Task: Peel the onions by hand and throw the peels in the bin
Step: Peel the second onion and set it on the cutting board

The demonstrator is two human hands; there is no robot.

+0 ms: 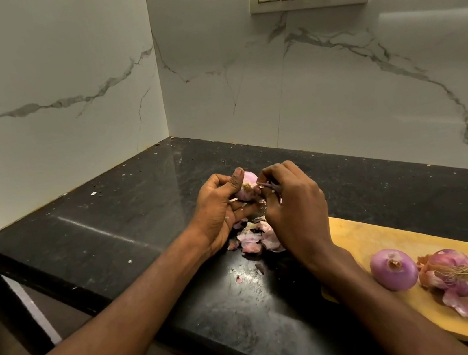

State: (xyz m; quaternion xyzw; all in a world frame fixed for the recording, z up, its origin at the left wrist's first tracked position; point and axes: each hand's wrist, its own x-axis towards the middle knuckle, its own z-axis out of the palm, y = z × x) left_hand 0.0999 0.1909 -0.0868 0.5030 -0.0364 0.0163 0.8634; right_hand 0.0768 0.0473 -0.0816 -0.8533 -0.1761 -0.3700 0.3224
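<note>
At the centre of the frame, the left hand (222,206) curls around a small pink-purple onion (247,189), thumb pressed on its top, above the black speckled stone bench (130,223). The right hand (290,199) pinches a thin strip of purple skin (264,185) at the onion's side. A pile of pale pink peels (258,239) lies on the bench just below the hands. At lower right, a peeled purple onion (393,269) and an unpeeled onion with dry roots (450,274) sit side by side on a yellow wooden cutting board (387,236).

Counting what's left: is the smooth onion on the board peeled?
Peeled: the smooth onion shows glossy purple flesh, no papery skin.
</note>
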